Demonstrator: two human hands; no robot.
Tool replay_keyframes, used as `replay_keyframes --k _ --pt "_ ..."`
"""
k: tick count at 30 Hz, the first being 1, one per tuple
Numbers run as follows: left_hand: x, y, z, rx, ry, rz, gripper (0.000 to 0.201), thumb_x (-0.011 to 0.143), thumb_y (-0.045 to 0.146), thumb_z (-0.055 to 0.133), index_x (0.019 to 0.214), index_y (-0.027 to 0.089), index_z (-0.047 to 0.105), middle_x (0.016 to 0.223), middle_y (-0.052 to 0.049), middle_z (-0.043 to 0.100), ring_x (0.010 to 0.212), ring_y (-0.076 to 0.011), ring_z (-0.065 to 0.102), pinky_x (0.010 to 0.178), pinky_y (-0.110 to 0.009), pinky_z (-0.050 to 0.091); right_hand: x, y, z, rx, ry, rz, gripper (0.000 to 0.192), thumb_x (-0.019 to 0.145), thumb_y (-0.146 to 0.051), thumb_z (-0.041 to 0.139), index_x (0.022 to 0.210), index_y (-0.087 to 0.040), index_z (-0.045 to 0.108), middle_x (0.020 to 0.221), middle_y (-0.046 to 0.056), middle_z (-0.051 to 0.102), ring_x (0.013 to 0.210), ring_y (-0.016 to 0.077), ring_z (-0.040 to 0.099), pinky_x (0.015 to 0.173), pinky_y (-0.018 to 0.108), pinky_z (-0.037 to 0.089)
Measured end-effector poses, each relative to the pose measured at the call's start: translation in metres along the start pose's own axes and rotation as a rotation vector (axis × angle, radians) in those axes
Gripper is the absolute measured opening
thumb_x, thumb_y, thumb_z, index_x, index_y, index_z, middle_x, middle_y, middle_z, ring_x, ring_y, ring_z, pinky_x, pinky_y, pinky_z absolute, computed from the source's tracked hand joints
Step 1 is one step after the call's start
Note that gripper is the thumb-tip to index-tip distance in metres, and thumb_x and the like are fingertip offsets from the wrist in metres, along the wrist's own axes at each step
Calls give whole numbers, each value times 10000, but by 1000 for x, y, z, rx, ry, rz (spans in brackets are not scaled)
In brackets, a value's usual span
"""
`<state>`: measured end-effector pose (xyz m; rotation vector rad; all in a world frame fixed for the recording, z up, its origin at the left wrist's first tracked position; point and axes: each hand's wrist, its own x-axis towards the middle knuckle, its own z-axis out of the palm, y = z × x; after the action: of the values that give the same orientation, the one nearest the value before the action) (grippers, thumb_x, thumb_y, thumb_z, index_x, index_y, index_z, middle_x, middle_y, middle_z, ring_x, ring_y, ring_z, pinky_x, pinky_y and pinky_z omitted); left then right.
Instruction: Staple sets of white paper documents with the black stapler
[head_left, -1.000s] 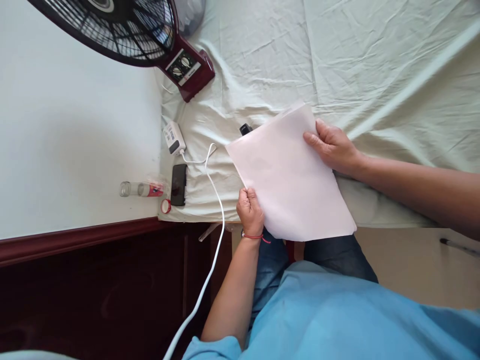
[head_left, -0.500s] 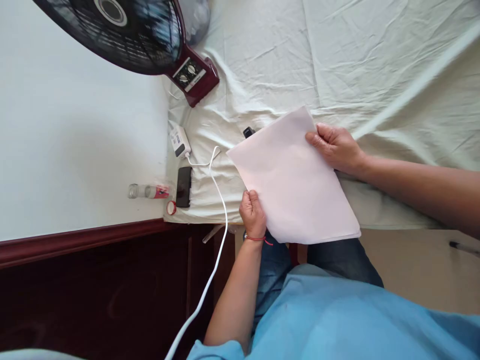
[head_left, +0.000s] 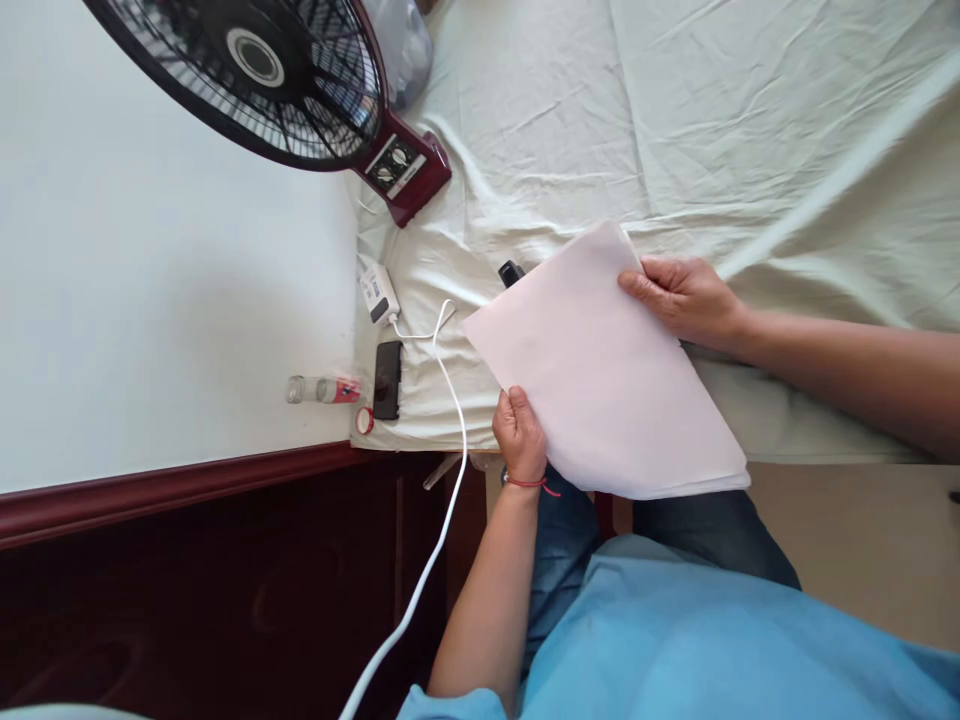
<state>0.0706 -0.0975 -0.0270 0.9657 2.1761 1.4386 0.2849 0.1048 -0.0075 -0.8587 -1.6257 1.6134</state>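
A stack of blank white paper (head_left: 607, 370) is held at a slant over the table's front edge and my lap. My left hand (head_left: 520, 437) grips its left side, thumb on top and the other fingers hidden underneath. On the opposite side my right hand (head_left: 686, 300) pinches the stack near its far right corner, thumb on the upper face. Several sheet edges show along the near right corner. Just beyond the paper's far left edge, a small black object (head_left: 511, 273) lies partly covered; its kind cannot be made out.
A dark red fan (head_left: 420, 180) stands at the far left of the cloth-covered table (head_left: 540, 130). Nearer are a white power strip (head_left: 380, 295), a black phone (head_left: 387, 380), a glass bottle (head_left: 322, 390) and a red-rimmed cap (head_left: 364, 420). A white cable (head_left: 459, 420) hangs over the front edge.
The whole view has shifted slightly, so everything appears a little further right and lower. Both hands keep the same hold on the paper stack.
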Motion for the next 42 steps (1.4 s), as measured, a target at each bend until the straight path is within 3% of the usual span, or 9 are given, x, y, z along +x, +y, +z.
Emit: replay_keyframes --k 6,13,20,22,24,28,35,39,42 --pt "-3 -3 -3 -32 -43 -19 611 1014 780 573 854 195 648 787 -16 678 755 -159 627 753 -285 519 3 1 -5 -281 -5 -68 482 1010 -668 578 819 -226 605 762 30 607 700 179 530 630 323 374" --pt "15 14 -2 -422 -119 -148 492 956 656 769 1183 222 722 1223 -93 808 1194 -233 753 1098 -359 574 3 -8 -7 -404 -167 -17 412 1028 -551 505 751 -249 477 638 9 545 647 190 530 675 353 392" --pt "28 15 6 -349 -3 -179 490 929 673 775 1052 202 720 1080 -73 795 1053 -216 748 1018 -359 590 1 1 -5 -550 -122 -40 302 1027 -480 499 818 -262 511 662 17 570 652 218 563 712 390 451" --pt "23 14 4 -235 9 -138 507 958 700 724 1026 198 716 1033 -66 779 1020 -214 732 990 -351 582 -1 6 -4 -574 -10 -86 235 1006 -417 533 1130 -244 632 846 54 702 771 258 654 766 419 519" --pt "16 15 -1 -114 -12 -93 520 989 715 671 1001 197 716 976 -57 762 971 -213 716 948 -343 574 -3 9 -2 -600 99 -215 486 993 -359 555 1457 -218 562 1210 139 756 1057 317 721 911 486 573" --pt "4 19 -7 13 -143 -49 508 1036 701 602 1002 207 713 938 -52 746 929 -219 700 892 -337 562 -8 9 3 -705 95 -515 476 1032 -318 582 1504 -269 620 1613 148 601 1498 368 553 1229 597 451" --pt "-3 19 -1 -29 -239 -100 475 1037 689 607 990 223 687 895 -40 713 868 -208 669 808 -303 553 -16 11 11 -850 -183 -666 293 1116 -343 538 1197 -241 800 1055 84 842 1396 326 642 1287 647 320" --pt "-4 18 2 -48 -223 -103 501 1035 708 600 914 222 629 850 -16 663 800 -179 610 753 -274 517 -18 11 13 -870 -122 -677 331 1104 -273 538 1341 -227 765 1188 104 839 1356 306 655 1257 599 346" --pt "-6 18 4 -37 -194 -98 535 1034 725 590 851 222 566 792 13 574 737 -151 522 698 -257 460 -18 9 15 -914 -181 -696 297 1116 -264 518 1151 -208 808 1080 105 839 1274 299 683 1237 578 359"
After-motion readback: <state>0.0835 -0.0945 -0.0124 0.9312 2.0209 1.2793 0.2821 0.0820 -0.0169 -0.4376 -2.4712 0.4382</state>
